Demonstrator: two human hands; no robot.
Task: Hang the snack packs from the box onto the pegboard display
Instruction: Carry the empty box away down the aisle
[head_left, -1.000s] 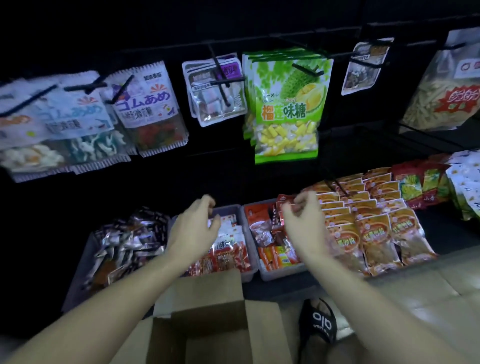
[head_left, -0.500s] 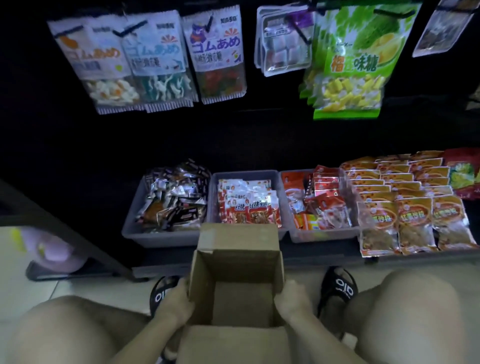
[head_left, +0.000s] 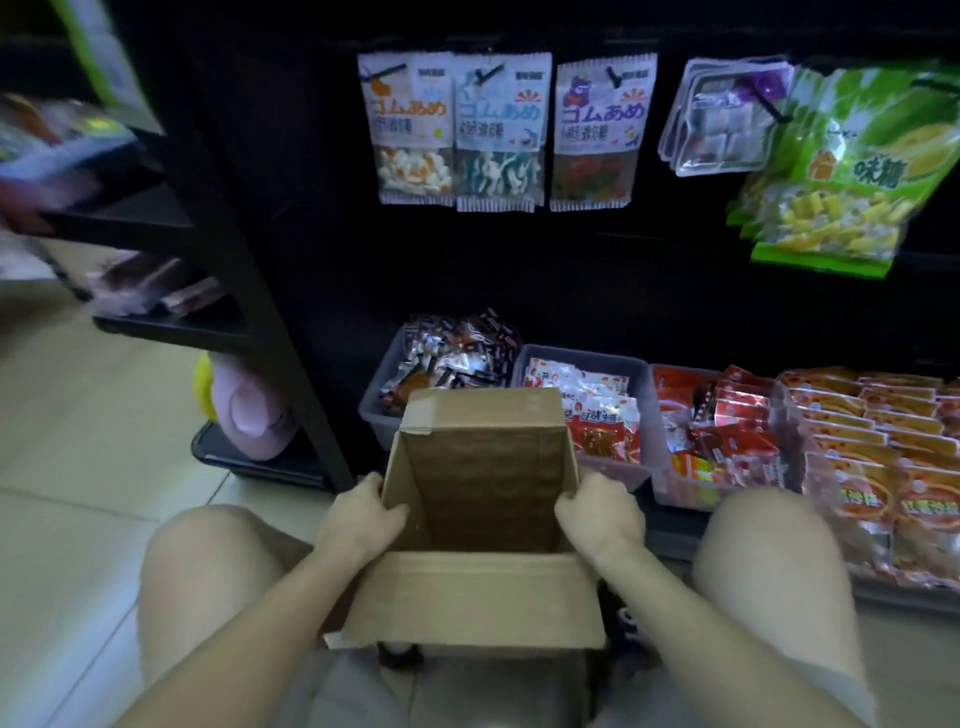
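Observation:
An open brown cardboard box (head_left: 480, 467) sits between my knees; no packs show inside it. My left hand (head_left: 361, 519) grips its left wall and my right hand (head_left: 600, 512) grips its right wall. On the dark pegboard (head_left: 597, 260) above hang three white gummy packs (head_left: 501, 135), clear packs of white cubes (head_left: 722, 124) and green durian candy packs (head_left: 852, 171), all on black hooks.
Grey bins of small snack sachets (head_left: 457, 358) and red packets (head_left: 722, 421) line the low shelf behind the box, with rows of orange packs (head_left: 878, 452) to the right. A black shelf post (head_left: 244, 244) and side shelves stand left. A pink plush (head_left: 249, 410) lies on the floor.
My hands dropped from the shelf bins onto the two sides of the box and hold it. The view swung down and to the left, and the box came up a little.

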